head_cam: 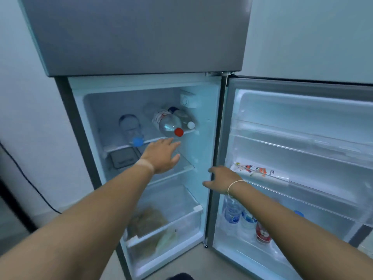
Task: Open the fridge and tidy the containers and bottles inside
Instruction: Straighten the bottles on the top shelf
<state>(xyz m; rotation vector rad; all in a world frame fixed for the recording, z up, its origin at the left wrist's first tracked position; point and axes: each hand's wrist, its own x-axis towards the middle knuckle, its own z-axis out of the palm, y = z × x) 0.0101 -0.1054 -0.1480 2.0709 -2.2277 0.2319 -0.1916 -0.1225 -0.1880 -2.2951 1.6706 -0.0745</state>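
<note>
The fridge (145, 85) stands with its lower door (302, 126) swung open to the right. On the top shelf lie a clear bottle with a red cap (169, 124), a bottle with a white cap (187, 121) beside it, and a clear bottle with a blue cap (132, 129) at the left. My left hand (162, 155) is open, fingers spread, just below the red-capped bottle and not touching it. My right hand (221, 179) is open near the inner edge of the door, holding nothing.
A dark lidded container (123, 159) sits on the shelf below. The crisper drawer (181, 221) holds bagged food. The lower door rack holds several bottles (234, 209) and a red can (262, 233); a carton (260, 171) lies on a door shelf. A black cable (30, 182) runs down the left wall.
</note>
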